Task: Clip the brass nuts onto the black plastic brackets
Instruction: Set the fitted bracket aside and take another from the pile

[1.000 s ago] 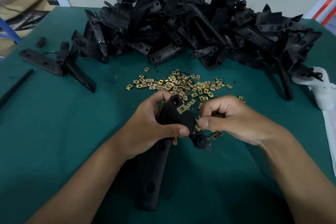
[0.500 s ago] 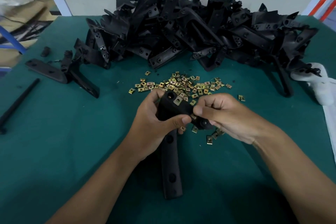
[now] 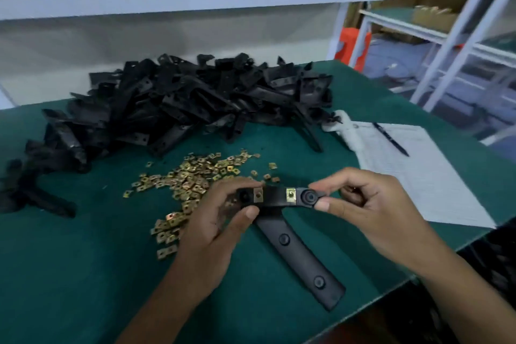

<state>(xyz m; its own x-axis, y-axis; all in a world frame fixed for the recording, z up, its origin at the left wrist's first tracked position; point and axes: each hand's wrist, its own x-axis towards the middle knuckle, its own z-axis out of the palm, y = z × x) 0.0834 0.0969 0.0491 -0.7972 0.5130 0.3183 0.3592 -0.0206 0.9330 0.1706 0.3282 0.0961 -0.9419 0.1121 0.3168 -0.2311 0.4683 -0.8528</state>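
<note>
Two small square brass clip nuts, one [image 3: 258, 194] near the left end and one [image 3: 291, 194] nearer the right end, sit clipped on the short crossbar of an L-shaped black plastic bracket [image 3: 279, 200], which is held just above the green felt-covered table [image 3: 69, 274] at mid-front. The left hand [image 3: 215, 220] grips the crossbar's left end, thumb beneath and fingers curled over the top; the right hand [image 3: 360, 204] pinches the round boss at the right end between thumb and forefinger, its other fingers curled, and whether they hold a spare nut cannot be told. Held at both ends, the crossbar faces the camera, probably so that the seating of both nuts can be checked. The bracket's long arm [image 3: 304, 257], with two round holes, slopes down and to the right from the crossbar towards the table's front edge. Just beyond and to the left of the bracket lies a loose scatter of brass nuts [image 3: 192, 176], near enough for either hand to draw from. Farther back rises a large heap of black plastic brackets [image 3: 181, 100], likely the unfinished stock. To the right of the bracket lies a white printed sheet [image 3: 418, 176] with a dark pen [image 3: 391, 138] on it, and beside that a white cloth glove [image 3: 342, 126] at the heap's foot.
</note>
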